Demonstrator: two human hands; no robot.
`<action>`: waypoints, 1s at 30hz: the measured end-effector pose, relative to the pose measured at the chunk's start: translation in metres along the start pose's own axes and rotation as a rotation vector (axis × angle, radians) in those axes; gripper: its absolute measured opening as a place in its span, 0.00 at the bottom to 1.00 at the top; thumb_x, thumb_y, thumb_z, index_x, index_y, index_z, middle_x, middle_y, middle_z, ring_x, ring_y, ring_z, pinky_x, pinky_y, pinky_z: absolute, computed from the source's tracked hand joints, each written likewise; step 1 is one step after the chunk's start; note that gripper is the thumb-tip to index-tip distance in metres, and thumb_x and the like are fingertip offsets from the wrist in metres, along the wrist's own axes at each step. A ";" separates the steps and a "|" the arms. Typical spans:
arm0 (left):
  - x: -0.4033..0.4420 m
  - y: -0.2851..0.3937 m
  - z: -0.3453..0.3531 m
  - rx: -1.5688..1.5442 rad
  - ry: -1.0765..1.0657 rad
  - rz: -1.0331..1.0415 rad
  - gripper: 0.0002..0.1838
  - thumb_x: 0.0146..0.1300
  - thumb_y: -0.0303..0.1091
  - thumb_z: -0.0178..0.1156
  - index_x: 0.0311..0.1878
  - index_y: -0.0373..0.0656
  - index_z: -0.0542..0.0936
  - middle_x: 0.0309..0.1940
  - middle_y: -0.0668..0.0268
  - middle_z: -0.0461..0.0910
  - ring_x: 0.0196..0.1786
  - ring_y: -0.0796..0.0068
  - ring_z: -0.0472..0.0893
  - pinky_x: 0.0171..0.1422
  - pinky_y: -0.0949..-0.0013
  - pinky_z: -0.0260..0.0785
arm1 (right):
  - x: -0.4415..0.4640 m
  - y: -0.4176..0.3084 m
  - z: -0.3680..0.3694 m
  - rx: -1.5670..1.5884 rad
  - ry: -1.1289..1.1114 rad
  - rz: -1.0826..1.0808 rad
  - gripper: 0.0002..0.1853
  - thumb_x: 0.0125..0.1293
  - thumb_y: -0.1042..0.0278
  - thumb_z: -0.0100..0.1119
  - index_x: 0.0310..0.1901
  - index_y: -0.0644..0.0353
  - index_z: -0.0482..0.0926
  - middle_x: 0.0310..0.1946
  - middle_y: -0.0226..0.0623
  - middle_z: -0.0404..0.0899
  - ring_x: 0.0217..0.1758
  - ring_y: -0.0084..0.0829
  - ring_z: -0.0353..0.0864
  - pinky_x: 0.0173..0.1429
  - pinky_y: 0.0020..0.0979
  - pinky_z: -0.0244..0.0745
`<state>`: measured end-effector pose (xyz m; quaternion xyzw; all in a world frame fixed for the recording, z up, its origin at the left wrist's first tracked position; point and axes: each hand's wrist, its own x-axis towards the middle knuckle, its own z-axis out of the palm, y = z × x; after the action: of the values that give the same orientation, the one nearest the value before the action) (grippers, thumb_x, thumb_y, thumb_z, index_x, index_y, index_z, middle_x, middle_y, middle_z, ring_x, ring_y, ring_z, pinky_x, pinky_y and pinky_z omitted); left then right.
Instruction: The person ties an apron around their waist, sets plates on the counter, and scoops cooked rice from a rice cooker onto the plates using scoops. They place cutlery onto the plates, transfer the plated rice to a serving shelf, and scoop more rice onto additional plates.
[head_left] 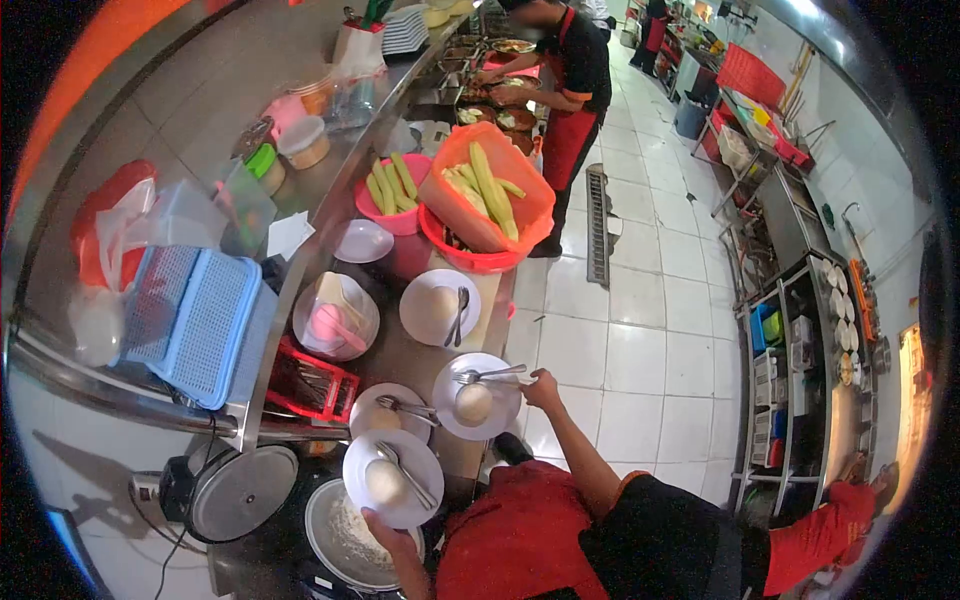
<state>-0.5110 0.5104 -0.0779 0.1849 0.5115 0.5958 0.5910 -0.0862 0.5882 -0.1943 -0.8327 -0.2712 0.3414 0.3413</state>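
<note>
My left hand [393, 543] grips the near rim of a white plate [360, 452], held partly over an open rice cooker. A rounded mound of rice [385, 482] and a spoon and fork [408, 475] lie on it. My right hand [543, 391] is closed at the right rim of a second white plate [485, 425], which bears a rice mound [473, 404] and crossed cutlery [488, 375]. Under the left plate, the cooker pot [318, 520] shows loose white rice. Another plate with rice and cutlery [362, 398] sits partly covered behind the left one.
Farther along the counter are a plate of rice [412, 318], a bowl with a pink scoop [365, 345], a red cutlery basket [345, 398] and an orange basket of long green vegetables [440, 205]. A blue basket [215, 330] stands left. A co-worker [582, 80] handles food at the far end.
</note>
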 end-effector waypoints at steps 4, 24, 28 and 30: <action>0.006 0.000 0.021 0.015 -0.052 -0.006 0.37 0.68 0.58 0.45 0.69 0.39 0.58 0.63 0.56 0.66 0.64 0.58 0.68 0.69 0.56 0.60 | -0.005 0.000 0.003 -0.258 0.051 -0.132 0.22 0.49 0.55 0.71 0.39 0.65 0.81 0.29 0.49 0.83 0.34 0.43 0.85 0.44 0.39 0.80; 0.023 -0.031 0.030 0.113 -0.131 0.063 0.37 0.68 0.58 0.48 0.69 0.39 0.59 0.63 0.54 0.67 0.64 0.55 0.68 0.69 0.51 0.61 | 0.020 0.005 0.000 -0.181 0.087 -0.378 0.07 0.53 0.64 0.63 0.28 0.59 0.83 0.28 0.45 0.82 0.34 0.45 0.82 0.38 0.42 0.77; 0.015 -0.024 0.041 0.127 0.099 -0.014 0.26 0.73 0.47 0.44 0.66 0.39 0.63 0.60 0.57 0.70 0.61 0.61 0.72 0.66 0.56 0.65 | 0.075 0.027 -0.010 -0.060 -0.353 -0.334 0.09 0.58 0.65 0.58 0.30 0.62 0.82 0.26 0.46 0.82 0.27 0.38 0.84 0.36 0.37 0.79; 0.012 -0.020 0.043 0.116 0.134 -0.053 0.35 0.68 0.56 0.51 0.67 0.39 0.62 0.62 0.58 0.69 0.63 0.61 0.69 0.70 0.57 0.59 | 0.062 -0.009 -0.033 -0.053 -0.370 -0.235 0.06 0.58 0.76 0.56 0.31 0.67 0.82 0.22 0.39 0.82 0.24 0.26 0.83 0.30 0.31 0.79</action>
<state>-0.4682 0.5332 -0.0816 0.1650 0.5885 0.5602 0.5591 -0.0249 0.6242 -0.1936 -0.7274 -0.4333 0.4388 0.3010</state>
